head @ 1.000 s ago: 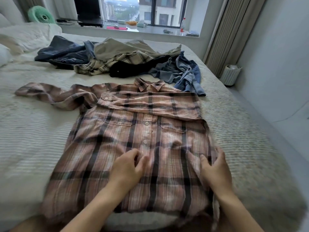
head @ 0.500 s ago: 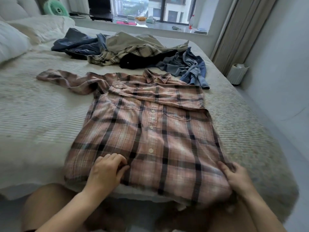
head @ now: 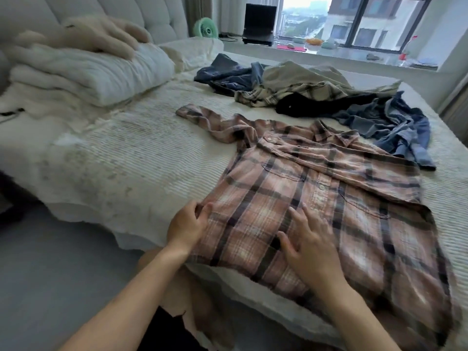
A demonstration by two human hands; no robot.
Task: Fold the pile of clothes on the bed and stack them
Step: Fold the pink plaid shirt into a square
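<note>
plaid shirt [head: 316, 198] on bed [head: 126, 153], clothes pile [head: 316, 97] behind

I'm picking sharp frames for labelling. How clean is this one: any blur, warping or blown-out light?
Head view: wide-angle bending at the edges; plaid shirt hem and right hand smeared by motion; left hand sharper; window bright and washed out; soft daylight, no hard shadows.

Shirt hem: your pink plaid shirt [head: 329, 198] smears into blur at its lower right.
Clothes pile: the black garment [head: 316, 106] lies partly buried under the beige plaid one [head: 291, 89].
Windowsill: those small items [head: 314, 41] are too tiny to name.
</note>
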